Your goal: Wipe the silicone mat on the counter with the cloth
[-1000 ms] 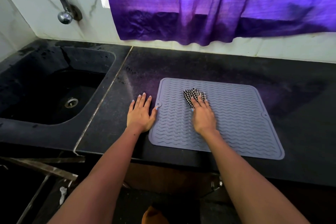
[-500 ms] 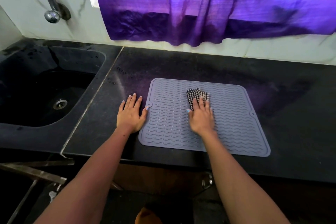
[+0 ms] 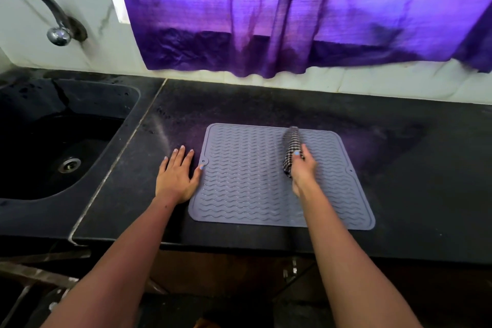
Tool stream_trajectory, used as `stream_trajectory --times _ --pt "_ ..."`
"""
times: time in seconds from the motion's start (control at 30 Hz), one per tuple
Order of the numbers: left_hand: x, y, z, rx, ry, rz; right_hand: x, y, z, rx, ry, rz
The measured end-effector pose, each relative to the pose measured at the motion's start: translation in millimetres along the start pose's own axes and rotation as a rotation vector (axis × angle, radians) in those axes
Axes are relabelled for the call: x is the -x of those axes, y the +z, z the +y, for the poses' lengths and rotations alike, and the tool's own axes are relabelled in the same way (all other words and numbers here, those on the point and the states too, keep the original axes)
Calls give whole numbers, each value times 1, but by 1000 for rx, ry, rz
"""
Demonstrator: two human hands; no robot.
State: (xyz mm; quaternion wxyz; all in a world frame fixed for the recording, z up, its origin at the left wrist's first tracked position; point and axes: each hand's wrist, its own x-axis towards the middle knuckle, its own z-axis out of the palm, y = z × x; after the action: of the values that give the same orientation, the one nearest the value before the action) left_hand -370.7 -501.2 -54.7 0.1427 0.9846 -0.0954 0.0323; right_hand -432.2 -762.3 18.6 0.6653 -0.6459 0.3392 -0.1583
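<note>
A grey silicone mat (image 3: 239,181) with a wavy ribbed surface lies flat on the black counter (image 3: 412,181). My right hand (image 3: 303,170) is turned on its edge over the middle right of the mat and grips a black-and-white checked cloth (image 3: 291,146). The cloth is bunched into a narrow upright roll, its upper end sticking out past my fingers toward the mat's far edge. My left hand (image 3: 177,177) rests flat on the counter, fingers spread, with the thumb touching the mat's left edge.
A black sink (image 3: 53,146) with a metal drain is set into the counter at the left, under a curved metal tap (image 3: 57,32). A purple curtain (image 3: 292,13) hangs over the white tiled wall behind. The counter's front edge runs just below the mat.
My right hand has gone from lying flat on the cloth to standing on its edge, gathering the cloth into a roll and lifting it. The left hand stays put.
</note>
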Motion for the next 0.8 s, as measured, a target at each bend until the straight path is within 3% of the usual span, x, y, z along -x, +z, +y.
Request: stream_trajectory --times 0.03,0.1,0.2,0.3,0.63,0.8 --pt "0 1 0 -2 -5 6 -2 -2 -4 -62 9 52" --pt "1 1 0 -8 -7 5 -4 -6 -8 186 -127 74" --pt "0 0 0 -12 -9 6 -5 -6 2 791 -361 -110" --pt "1 0 1 -18 -10 2 0 2 13 1196 -345 -262" --pt "1 -1 2 -17 -14 4 -3 11 3 955 -181 127" --pt "1 -1 2 -22 -15 -1 -11 5 -9 674 115 77"
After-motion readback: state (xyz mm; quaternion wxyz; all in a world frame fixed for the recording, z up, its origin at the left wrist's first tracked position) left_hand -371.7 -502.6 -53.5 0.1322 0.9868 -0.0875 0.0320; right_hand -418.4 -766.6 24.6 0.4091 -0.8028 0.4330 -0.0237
